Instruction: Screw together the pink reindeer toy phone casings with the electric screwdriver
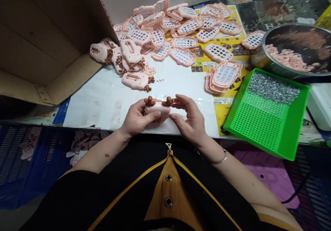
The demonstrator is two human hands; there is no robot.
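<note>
Close to the table's front edge, my left hand (138, 118) grips a pink plastic toy phone (158, 109) with two brown antlers, its thumb across the near side. My right hand (190, 120) is at the toy's right side, fingers curved and spread apart. Its fingertips are close to the right antler; whether they touch it I cannot tell. Beyond my hands lies a toy phone body (134, 80) with antlers, beside a small heap of pink buttons (149, 71). More antlered bodies (130, 51) are piled behind it.
Many pink keypad shells (190, 26) cover the back, with a stack of shells (224, 75) at right. A green perforated tray (269, 117) holds small screws (274, 87). Behind it, a metal bowl (258, 57) contains pink pieces. A cardboard box (51, 65) stands left; blue crates (49, 148) sit below.
</note>
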